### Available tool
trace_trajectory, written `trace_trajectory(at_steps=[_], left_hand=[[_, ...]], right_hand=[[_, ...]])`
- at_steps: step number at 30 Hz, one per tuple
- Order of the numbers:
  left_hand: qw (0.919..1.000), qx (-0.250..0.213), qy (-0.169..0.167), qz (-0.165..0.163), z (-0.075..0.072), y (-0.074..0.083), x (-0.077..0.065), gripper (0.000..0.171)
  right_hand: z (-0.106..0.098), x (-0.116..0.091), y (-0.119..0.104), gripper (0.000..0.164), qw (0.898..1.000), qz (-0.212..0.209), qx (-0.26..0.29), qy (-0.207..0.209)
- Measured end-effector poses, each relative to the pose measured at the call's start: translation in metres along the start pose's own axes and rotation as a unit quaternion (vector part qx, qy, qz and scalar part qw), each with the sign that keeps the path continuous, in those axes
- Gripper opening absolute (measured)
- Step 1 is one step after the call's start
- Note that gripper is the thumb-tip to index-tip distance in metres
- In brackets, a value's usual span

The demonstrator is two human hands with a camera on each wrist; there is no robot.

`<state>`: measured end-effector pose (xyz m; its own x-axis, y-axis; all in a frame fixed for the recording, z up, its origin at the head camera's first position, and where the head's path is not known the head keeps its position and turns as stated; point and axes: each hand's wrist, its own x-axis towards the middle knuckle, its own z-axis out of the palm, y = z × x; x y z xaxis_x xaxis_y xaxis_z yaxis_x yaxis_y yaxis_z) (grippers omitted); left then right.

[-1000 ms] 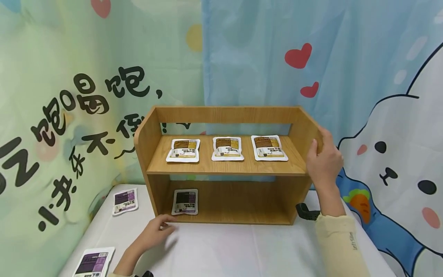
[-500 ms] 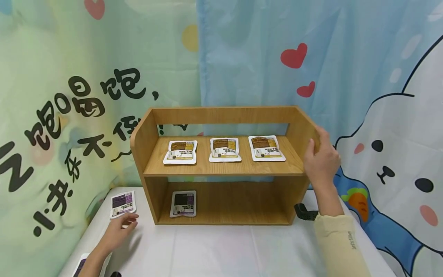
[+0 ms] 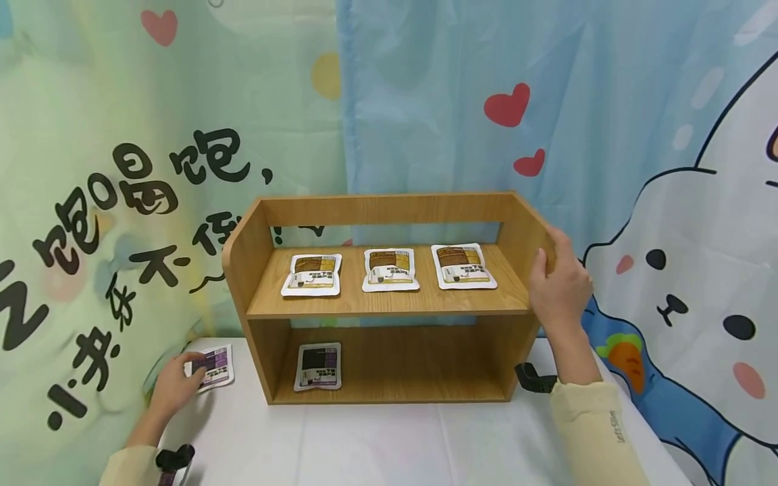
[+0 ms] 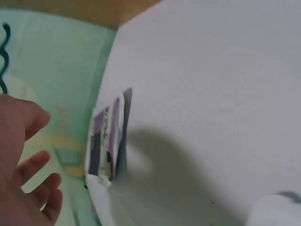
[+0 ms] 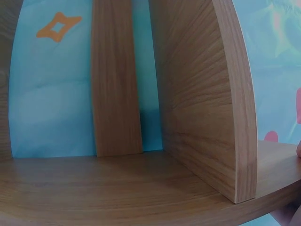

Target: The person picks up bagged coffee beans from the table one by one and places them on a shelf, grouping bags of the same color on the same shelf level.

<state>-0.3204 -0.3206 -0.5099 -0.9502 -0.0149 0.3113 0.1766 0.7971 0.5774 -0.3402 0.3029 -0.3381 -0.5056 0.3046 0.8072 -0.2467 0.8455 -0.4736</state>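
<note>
My left hand point(image 3: 173, 385) is over a flat white-edged packet with a purple and black label point(image 3: 217, 368) on the left of the table. In the left wrist view, the thumb and fingers are spread and stand apart from that packet point(image 4: 104, 141). A two-tier wooden shelf point(image 3: 407, 364) stands at the table's back. My right hand point(image 3: 562, 283) grips its right side panel, thumb towards the front; the right wrist view shows mostly the shelf's boards point(image 5: 197, 94), with part of the hand at the right edge.
Three brown-and-white packets, the middle one point(image 3: 390, 270) among them, lie on the upper tier. A dark purple packet point(image 3: 319, 366) is at the left of the lower tier. Another packet is mostly hidden by my left wrist. Printed curtains hang behind and beside the white table point(image 3: 377, 445).
My left hand has moved from the shelf's lower left front to the purple packet on the table. My right hand keeps its grip on the side panel. The head view has shifted slightly.
</note>
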Motion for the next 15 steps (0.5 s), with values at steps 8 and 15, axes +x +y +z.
trace_trajectory(at_steps=[8,15], left_hand=[[0.9937,0.028,-0.052,-0.095,0.0,-0.01,0.014,0.049],[0.985,0.008,-0.069,-0.158,0.006,-0.019,0.018,0.062]], right_hand=[[-0.002,0.0,-0.004,0.038,1.0,-0.003,0.003,0.0],[-0.004,0.004,-0.006,0.038,1.0,-0.011,0.008,0.004]])
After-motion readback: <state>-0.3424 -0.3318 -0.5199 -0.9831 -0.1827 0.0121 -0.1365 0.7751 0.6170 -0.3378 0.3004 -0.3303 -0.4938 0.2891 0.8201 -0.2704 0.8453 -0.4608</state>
